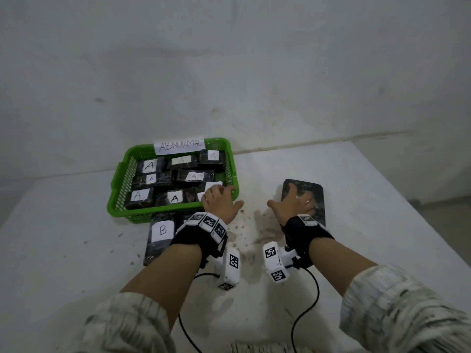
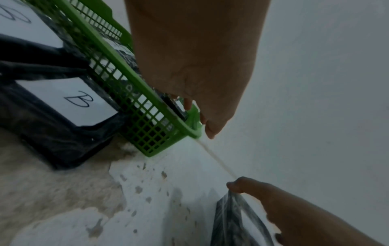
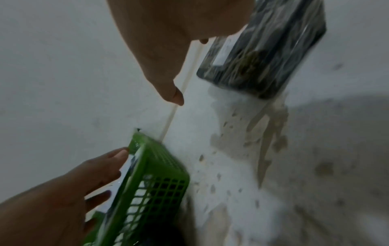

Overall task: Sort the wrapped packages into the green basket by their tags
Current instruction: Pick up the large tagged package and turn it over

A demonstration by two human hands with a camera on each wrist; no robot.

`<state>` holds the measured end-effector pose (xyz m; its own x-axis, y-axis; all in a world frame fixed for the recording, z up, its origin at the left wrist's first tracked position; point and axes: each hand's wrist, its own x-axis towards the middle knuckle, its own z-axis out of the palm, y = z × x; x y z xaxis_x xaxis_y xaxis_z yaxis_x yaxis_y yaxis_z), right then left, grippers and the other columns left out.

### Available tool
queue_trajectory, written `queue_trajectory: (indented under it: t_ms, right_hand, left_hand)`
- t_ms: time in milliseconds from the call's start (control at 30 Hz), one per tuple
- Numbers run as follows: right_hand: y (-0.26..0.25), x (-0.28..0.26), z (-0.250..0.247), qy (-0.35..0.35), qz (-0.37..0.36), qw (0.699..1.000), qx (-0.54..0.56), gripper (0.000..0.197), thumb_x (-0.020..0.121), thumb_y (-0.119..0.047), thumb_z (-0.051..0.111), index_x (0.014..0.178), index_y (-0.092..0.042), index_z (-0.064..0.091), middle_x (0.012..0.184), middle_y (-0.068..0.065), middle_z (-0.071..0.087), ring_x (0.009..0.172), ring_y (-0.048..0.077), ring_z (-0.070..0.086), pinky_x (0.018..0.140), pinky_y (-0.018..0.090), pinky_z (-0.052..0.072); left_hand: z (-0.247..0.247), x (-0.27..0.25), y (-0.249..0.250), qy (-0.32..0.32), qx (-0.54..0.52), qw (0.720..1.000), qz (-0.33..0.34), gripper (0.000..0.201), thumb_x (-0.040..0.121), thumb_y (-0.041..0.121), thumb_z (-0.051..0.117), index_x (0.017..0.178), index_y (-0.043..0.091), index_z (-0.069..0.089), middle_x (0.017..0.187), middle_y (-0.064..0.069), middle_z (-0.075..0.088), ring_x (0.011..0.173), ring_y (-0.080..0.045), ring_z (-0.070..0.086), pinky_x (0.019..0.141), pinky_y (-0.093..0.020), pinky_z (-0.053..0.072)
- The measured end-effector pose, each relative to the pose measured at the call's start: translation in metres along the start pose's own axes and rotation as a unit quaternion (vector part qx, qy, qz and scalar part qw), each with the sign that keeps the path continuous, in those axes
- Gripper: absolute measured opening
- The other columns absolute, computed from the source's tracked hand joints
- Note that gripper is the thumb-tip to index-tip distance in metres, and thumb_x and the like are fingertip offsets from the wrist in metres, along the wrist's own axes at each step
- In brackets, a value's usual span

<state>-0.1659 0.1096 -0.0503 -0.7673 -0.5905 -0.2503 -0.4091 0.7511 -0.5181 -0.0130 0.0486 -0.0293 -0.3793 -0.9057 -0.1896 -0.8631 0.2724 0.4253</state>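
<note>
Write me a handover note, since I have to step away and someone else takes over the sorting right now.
Left hand: fingers reach over the near right corner of the green basket, on a package there; no clear grip.
Right hand: lies on a dark package on the table right of the basket; its tag is not readable.
Done: about eight A-tagged packages sit in the basket, which is labelled ABNORMAL.
Left: the right-hand package; the B-tagged packages lie outside, in front of the basket.

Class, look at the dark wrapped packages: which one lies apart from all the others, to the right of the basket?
The package under the right hand; it lies alone on the table, showing no tag from above.
</note>
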Motion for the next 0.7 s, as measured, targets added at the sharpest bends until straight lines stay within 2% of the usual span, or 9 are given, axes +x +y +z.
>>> queue_trajectory:
  t_ms: [133,267,300,333,367,400,533,633,700]
  right_hand:
    - [0.023,0.019,-0.001,0.004,0.038,0.998,-0.042,0.093,0.082,-0.057,0.061,0.152,-0.03,0.007,0.158,0.019,-0.009,0.144,0.043,-0.007,0.113,0.059,0.009]
    - [0.036,0.025,-0.001,0.024,0.146,0.987,0.055,0.09,0.089,-0.053,0.054,0.153,-0.018,0.001,0.156,0.024,0.006,0.143,0.042,0.008,0.114,0.054,0.014]
    - [0.037,0.026,-0.001,0.028,0.159,0.985,0.062,0.094,0.088,-0.053,0.057,0.153,-0.014,0.001,0.154,0.025,0.014,0.141,0.04,0.016,0.113,0.052,0.018]
    - [0.036,0.028,-0.002,0.029,0.166,0.984,0.066,0.099,0.085,-0.053,0.061,0.152,-0.011,0.003,0.151,0.025,0.02,0.138,0.04,0.022,0.112,0.051,0.021]
    - [0.036,0.031,-0.003,0.026,0.171,0.983,0.069,0.103,0.081,-0.053,0.066,0.152,-0.008,0.006,0.15,0.024,0.024,0.137,0.039,0.025,0.111,0.05,0.023]
    - [0.037,0.033,-0.005,0.022,0.178,0.981,0.073,0.105,0.077,-0.054,0.07,0.15,-0.005,0.012,0.148,0.023,0.027,0.136,0.039,0.028,0.111,0.05,0.026]
    - [0.04,0.039,-0.014,0.003,0.18,0.981,0.074,0.098,0.064,-0.059,0.078,0.133,-0.002,0.038,0.137,0.019,0.04,0.127,0.037,0.041,0.105,0.047,0.037]
    - [0.032,0.037,-0.017,-0.001,0.152,0.984,0.089,0.101,0.06,-0.051,0.085,0.133,-0.006,0.032,0.137,0.019,0.035,0.122,0.042,0.045,0.1,0.049,0.042]
    - [0.022,0.033,-0.02,-0.021,0.112,0.988,0.102,0.097,0.064,-0.039,0.086,0.134,-0.008,0.027,0.138,0.02,0.03,0.117,0.046,0.048,0.095,0.049,0.047]
  left_hand:
    - [0.02,0.009,-0.003,-0.066,0.03,0.997,-0.007,0.071,0.093,0.053,0.04,0.15,0.027,0.007,0.158,-0.008,0.006,0.146,-0.029,-0.009,0.114,-0.05,-0.01]
    - [0.019,0.009,-0.005,-0.097,0.048,0.994,-0.003,0.086,0.085,0.072,0.031,0.15,0.028,-0.004,0.159,-0.007,-0.004,0.145,-0.028,-0.014,0.113,-0.05,-0.014]
    - [0.015,0.006,-0.003,-0.101,0.042,0.994,-0.007,0.092,0.078,0.015,0.051,0.15,0.029,-0.004,0.159,-0.006,-0.005,0.145,-0.027,-0.014,0.113,-0.049,-0.014]
    - [0.018,0.008,-0.003,-0.1,0.047,0.994,-0.013,0.134,0.026,0.074,-0.022,0.15,0.028,-0.004,0.159,-0.006,-0.005,0.146,-0.027,-0.013,0.113,-0.05,-0.014]
    - [0.016,0.006,-0.001,-0.111,0.047,0.992,-0.026,0.089,0.081,0.077,0.025,0.15,0.029,-0.005,0.159,-0.006,-0.005,0.146,-0.028,-0.012,0.113,-0.05,-0.014]
    - [0.017,0.008,-0.001,-0.088,0.054,0.995,-0.009,0.087,0.083,0.074,0.028,0.15,0.029,-0.005,0.159,-0.006,-0.005,0.145,-0.028,-0.013,0.113,-0.05,-0.013]
    - [0.016,0.01,-0.003,-0.122,0.071,0.99,-0.004,0.086,0.086,0.068,0.035,0.15,0.03,-0.008,0.159,-0.008,-0.007,0.144,-0.028,-0.018,0.112,-0.051,-0.014]
    - [0.014,0.011,-0.004,-0.122,0.063,0.99,-0.003,0.083,0.089,0.061,0.041,0.15,0.03,-0.008,0.159,-0.008,-0.007,0.144,-0.028,-0.018,0.112,-0.051,-0.014]
    - [0.011,0.01,-0.003,-0.122,0.054,0.991,-0.006,0.082,0.09,0.06,0.04,0.15,0.029,-0.006,0.159,-0.007,-0.006,0.145,-0.028,-0.016,0.113,-0.051,-0.013]
